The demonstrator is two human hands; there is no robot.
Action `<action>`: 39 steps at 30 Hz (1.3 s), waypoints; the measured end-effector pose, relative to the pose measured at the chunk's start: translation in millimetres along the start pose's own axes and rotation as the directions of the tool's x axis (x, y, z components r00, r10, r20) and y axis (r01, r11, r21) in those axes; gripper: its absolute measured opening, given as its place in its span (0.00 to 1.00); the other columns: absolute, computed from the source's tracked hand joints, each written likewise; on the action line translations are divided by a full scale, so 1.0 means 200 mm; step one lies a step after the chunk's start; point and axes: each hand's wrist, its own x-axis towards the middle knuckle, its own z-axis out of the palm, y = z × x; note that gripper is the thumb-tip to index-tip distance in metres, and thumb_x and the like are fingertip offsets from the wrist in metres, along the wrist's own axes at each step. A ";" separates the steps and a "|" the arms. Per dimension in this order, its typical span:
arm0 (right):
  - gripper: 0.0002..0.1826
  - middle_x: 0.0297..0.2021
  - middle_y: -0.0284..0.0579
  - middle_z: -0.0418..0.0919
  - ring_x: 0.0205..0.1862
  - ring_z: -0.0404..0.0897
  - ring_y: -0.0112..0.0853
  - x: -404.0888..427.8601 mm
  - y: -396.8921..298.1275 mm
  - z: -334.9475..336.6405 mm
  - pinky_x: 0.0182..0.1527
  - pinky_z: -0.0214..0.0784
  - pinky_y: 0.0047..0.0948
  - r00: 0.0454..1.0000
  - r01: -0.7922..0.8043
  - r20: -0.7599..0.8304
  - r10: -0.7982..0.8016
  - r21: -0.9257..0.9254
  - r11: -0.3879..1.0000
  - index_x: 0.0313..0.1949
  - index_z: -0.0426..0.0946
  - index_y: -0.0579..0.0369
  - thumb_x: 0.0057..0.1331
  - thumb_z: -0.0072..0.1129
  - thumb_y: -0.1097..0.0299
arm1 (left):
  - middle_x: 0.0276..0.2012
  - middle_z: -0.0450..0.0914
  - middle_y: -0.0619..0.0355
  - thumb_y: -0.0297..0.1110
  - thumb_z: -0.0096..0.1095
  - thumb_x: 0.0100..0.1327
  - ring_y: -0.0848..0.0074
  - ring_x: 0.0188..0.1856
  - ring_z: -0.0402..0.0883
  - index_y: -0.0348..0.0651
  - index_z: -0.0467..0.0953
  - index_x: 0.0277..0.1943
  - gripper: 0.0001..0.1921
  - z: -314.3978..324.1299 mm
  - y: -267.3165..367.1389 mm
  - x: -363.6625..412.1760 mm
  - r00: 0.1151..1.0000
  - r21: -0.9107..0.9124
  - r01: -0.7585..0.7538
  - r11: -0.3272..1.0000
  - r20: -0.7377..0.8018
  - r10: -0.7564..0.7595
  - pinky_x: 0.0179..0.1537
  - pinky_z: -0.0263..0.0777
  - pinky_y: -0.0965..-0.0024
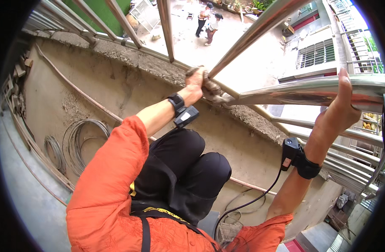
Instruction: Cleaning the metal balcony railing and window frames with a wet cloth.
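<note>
My left hand (197, 83) holds a grey-brown cloth rag (213, 89), which lies against the low rail at the foot of the metal railing, around the base of the bars. My right hand (337, 108) is on the thick, shiny metal post (309, 89) of the railing, its thumb up and its fingers curled behind the metal. Each wrist bears a black strap with a small black device; a cable runs from the right one. Between my arms are my bent knees in black trousers.
Behind the bars, far below, two people (208, 26) stand in a yard. A rough concrete ledge (161, 71) runs under the railing. Coiled wire (82, 141) and a long hose (82, 93) lie on the floor at left, near wood scraps (20, 71).
</note>
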 end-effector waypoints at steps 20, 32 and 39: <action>0.21 0.32 0.41 0.77 0.32 0.75 0.24 0.04 0.08 0.01 0.40 0.67 0.22 0.995 0.101 -0.020 -0.100 0.161 0.982 0.36 0.77 0.66 0.43 0.70 0.68 | 0.38 0.76 0.57 0.56 0.47 0.63 0.72 0.45 0.74 0.43 0.71 0.39 0.22 0.11 -0.11 -0.40 0.976 -0.350 0.214 0.912 0.042 -0.213 0.50 0.69 0.57; 0.03 0.10 0.28 0.61 0.09 0.59 0.16 0.00 -0.02 0.04 0.09 0.50 0.14 0.994 0.095 0.025 -0.103 0.225 0.970 0.19 0.68 0.55 0.44 0.49 0.79 | 0.08 0.65 0.65 0.41 0.57 0.59 0.79 0.06 0.63 0.45 0.64 0.17 0.18 0.32 -0.12 -0.26 0.916 -0.042 -0.077 0.996 -0.397 0.054 0.06 0.57 0.73; 0.04 0.12 0.29 0.62 0.09 0.60 0.17 -0.02 -0.06 0.07 0.09 0.49 0.14 0.997 0.045 0.056 -0.060 0.247 0.968 0.18 0.65 0.54 0.42 0.50 0.77 | 0.37 0.75 0.60 0.42 0.70 0.45 0.75 0.37 0.74 0.45 0.70 0.41 0.22 0.36 -0.42 -0.19 0.924 0.051 0.068 0.996 -0.380 -0.044 0.33 0.73 0.65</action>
